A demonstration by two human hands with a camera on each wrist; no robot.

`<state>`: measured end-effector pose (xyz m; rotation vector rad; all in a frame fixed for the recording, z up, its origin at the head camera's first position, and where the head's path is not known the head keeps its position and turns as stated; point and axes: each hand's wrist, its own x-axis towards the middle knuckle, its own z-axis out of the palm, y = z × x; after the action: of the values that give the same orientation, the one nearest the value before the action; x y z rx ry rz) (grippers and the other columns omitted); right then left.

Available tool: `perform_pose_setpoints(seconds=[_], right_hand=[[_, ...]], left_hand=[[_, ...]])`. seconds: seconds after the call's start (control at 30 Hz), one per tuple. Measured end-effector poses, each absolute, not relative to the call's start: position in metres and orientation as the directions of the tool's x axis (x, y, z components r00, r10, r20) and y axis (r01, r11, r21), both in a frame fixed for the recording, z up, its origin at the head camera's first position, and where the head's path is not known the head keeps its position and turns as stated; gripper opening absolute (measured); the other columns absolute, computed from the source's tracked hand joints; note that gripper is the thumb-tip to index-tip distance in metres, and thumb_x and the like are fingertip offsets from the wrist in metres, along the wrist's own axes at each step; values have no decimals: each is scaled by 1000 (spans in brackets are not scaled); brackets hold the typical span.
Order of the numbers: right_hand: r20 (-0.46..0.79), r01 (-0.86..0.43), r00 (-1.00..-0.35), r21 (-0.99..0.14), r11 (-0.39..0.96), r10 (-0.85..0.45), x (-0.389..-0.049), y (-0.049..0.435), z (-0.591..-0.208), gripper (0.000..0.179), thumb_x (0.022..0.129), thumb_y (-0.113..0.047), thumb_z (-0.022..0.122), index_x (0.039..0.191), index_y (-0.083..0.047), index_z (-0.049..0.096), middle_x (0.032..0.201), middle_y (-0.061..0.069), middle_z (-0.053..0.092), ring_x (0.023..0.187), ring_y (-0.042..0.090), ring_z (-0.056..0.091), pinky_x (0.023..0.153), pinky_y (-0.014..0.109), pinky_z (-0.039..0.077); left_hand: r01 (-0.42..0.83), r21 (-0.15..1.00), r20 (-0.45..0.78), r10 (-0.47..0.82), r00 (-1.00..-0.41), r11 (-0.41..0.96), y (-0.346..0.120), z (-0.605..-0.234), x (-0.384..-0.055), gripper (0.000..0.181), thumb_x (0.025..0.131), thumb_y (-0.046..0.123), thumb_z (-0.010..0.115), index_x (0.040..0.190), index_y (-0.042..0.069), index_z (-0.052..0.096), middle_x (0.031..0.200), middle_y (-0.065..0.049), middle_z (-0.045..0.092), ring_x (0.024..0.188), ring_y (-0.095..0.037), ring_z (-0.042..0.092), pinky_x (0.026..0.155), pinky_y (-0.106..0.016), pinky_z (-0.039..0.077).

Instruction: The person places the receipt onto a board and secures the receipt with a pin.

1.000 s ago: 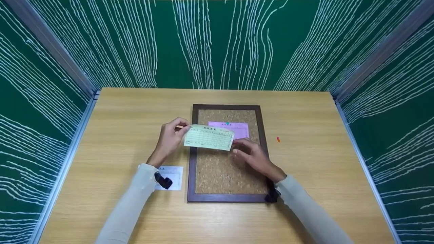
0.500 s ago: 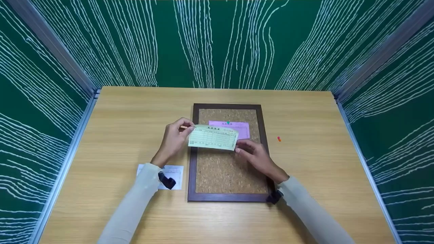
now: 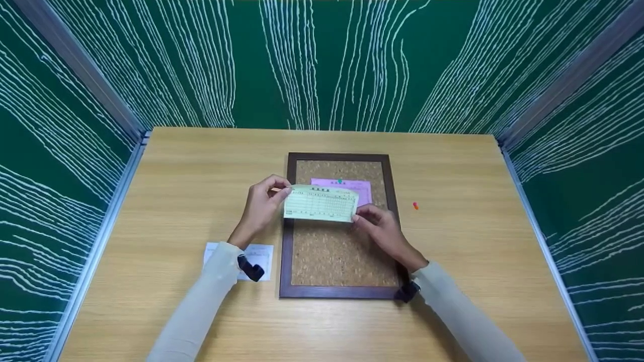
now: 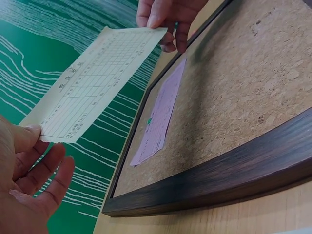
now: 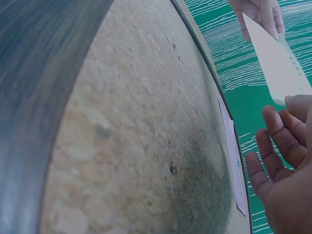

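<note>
A pale green printed form (image 3: 322, 203) is stretched between both hands above the cork board (image 3: 342, 256). My left hand (image 3: 264, 203) pinches its left edge between thumb and fingers. At the lower right corner, my right hand (image 3: 380, 226) pinches the slip, thumb on the near side. In the left wrist view the green form (image 4: 92, 85) hangs clear of the board, and its printed face shows. Behind it, a pink form (image 3: 359, 191) lies on the cork, fixed by a green push pin (image 3: 340, 181); the green slip covers part of it in the head view.
A white printed form (image 3: 264, 256) lies on the wooden table left of the board, partly hidden by the left wrist. Right of the board sits a small red-orange piece (image 3: 415, 205), perhaps push pins. Green walls with white lines (image 3: 322, 65) enclose the table on three sides.
Both hands have shifted the green form slightly to the right over the board. The right thumb has come onto the form's lower right corner. The other papers stay where they were.
</note>
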<state>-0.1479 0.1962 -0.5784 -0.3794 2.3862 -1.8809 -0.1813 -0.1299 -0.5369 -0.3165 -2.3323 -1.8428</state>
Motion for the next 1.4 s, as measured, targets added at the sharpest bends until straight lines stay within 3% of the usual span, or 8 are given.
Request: perform_pose_setpoints(seconds=[0.13,0.53,0.73,0.93,1.4], right_hand=[[98,-148,-970,-963,224,-221,-147,196,-578,11,106,-9,74,110,0,78,105,10,77,94,20,67,79,23,54],[121,-158,-975,-966,204,-186,-144,199,-578,8,105,-3,73,103,4,76,94,12,72,85,19,63,70,22,51],[102,-138,-975,-974,177,-196,-142,203,-579,10,107,-3,70,103,5,73,92,22,72,81,21,69,67,28,57],[107,-141,-975,-976,165,-195,-139,207,-581,12,108,-3,68,101,6,72,86,21,71,75,21,69,62,29,56],[66,-97,-985,-976,197,-160,-133,214,-587,15,109,-3,67,98,6,71,87,21,69,70,19,65,58,24,52]], left_hand=[[247,944,236,75,-969,219,-130,-538,-182,6,103,-2,73,105,2,77,103,-8,76,98,-19,68,80,-23,55],[239,943,225,87,-971,230,-124,-544,-181,6,104,0,72,106,2,77,104,-9,76,97,-21,71,81,-26,58],[225,948,208,93,-974,228,-122,-550,-180,6,106,3,72,108,2,77,105,-7,77,101,-21,71,84,-28,59],[213,954,196,97,-976,211,-119,-556,-179,7,106,4,72,109,1,78,103,-7,76,98,-19,68,84,-27,57],[199,958,176,125,-976,208,-112,-564,-177,7,106,4,72,107,2,78,98,-6,75,90,-17,67,77,-25,54]])
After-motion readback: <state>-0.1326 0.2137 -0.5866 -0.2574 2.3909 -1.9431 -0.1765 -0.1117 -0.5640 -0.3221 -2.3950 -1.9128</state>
